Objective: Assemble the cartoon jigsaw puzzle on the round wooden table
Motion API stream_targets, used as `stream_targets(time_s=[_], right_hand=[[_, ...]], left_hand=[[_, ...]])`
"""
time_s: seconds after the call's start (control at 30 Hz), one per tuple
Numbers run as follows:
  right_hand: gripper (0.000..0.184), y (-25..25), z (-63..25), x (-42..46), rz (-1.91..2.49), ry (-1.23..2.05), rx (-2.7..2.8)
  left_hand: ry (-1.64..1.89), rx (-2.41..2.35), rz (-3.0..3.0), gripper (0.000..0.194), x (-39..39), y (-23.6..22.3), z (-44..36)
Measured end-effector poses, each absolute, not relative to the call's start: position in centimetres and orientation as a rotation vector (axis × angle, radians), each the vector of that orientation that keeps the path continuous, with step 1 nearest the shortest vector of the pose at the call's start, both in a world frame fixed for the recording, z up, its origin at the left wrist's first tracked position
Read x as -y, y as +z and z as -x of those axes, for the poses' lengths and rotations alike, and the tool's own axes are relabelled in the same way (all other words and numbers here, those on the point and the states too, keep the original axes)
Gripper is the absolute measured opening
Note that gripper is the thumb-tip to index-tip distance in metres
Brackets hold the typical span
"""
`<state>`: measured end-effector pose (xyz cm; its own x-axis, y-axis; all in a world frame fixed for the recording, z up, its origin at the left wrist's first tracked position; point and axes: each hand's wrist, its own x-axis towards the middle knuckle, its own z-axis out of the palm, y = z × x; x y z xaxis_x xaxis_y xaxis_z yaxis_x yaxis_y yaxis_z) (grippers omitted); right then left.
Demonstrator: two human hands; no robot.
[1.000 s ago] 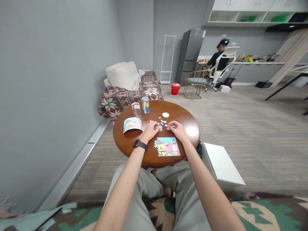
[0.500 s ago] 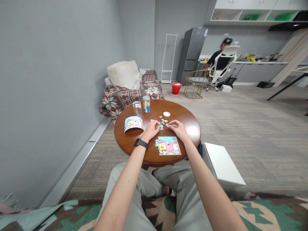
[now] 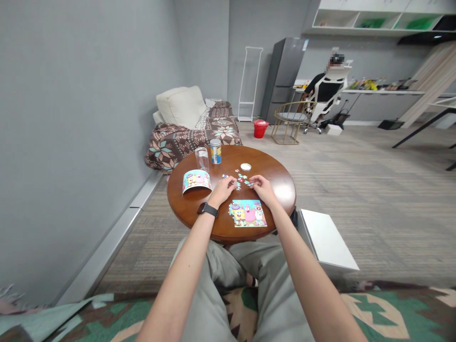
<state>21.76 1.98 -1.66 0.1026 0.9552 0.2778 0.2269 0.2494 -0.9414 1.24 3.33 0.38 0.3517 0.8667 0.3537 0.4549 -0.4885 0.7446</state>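
Note:
A partly built cartoon jigsaw puzzle lies at the near edge of a round brown table. Several loose puzzle pieces are scattered beyond it. My left hand, with a black watch on the wrist, rests on the table with its fingertips at the loose pieces. My right hand lies just right of it, fingers touching pieces too. Whether either hand pinches a piece is too small to tell.
A curved picture sheet, an empty glass, a printed can and a white lid stand on the table. A white box sits at the right. Beyond are a covered sofa, a red bucket and a seated person.
Both hands stay at the loose pieces, drawing slightly closer together. The view has shifted a little as my head moved.

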Motion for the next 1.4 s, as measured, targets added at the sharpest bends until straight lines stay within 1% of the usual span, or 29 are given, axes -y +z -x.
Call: stream_targets(time_s=[0.03, 0.1, 0.3, 0.47, 0.57, 0.77, 0.93, 1.1, 1.17, 1.33, 1.4], right_hand=[[0.025, -1.69, -21.71, -1.99, 1.216, 0.805, 1.369], [0.025, -1.74, -21.64, -2.00, 1.213, 0.806, 1.354], [0.018, -1.50, -21.52, -1.75, 1.211, 0.795, 1.373], [0.020, -1.25, -21.76, -1.64, 1.230, 0.689, 1.421], [0.022, -1.33, -21.80, -1.67, 1.220, 0.691, 1.423], [0.019, -1.56, -21.41, -1.79, 1.193, 0.854, 1.345], [0.015, -1.45, -21.62, -1.83, 1.240, 0.722, 1.427], [0.016, -1.30, -21.72, -1.75, 1.251, 0.652, 1.448], [0.019, -1.30, -21.64, -1.70, 1.242, 0.672, 1.428], [0.026, -1.31, -21.46, -1.64, 1.210, 0.857, 1.379], [0.025, -1.29, -21.49, -1.66, 1.207, 0.874, 1.373]], left_hand=[[1.012, -1.143, -2.109, 0.002, -3.35, 0.40, -1.23], [1.008, -1.144, -2.158, 0.007, -3.41, 0.44, -1.22], [1.056, -1.144, -2.247, 0.010, -3.46, 0.52, -1.26], [1.055, -1.159, -2.229, 0.017, -3.27, 0.54, -1.36], [1.033, -1.183, -2.175, 0.020, -3.14, 0.61, -1.35], [1.014, -1.130, -2.211, 0.017, -3.18, 0.60, -1.28], [1.040, -1.114, -2.210, 0.018, -3.45, 0.22, -1.38], [1.036, -1.128, -2.181, 0.010, -3.51, 0.10, -1.50], [1.040, -1.141, -2.183, 0.009, -3.47, 0.16, -1.50], [0.992, -1.126, -2.202, 0.018, -3.24, 0.51, -1.37], [0.975, -1.121, -2.187, 0.015, -3.14, 0.63, -1.34]])
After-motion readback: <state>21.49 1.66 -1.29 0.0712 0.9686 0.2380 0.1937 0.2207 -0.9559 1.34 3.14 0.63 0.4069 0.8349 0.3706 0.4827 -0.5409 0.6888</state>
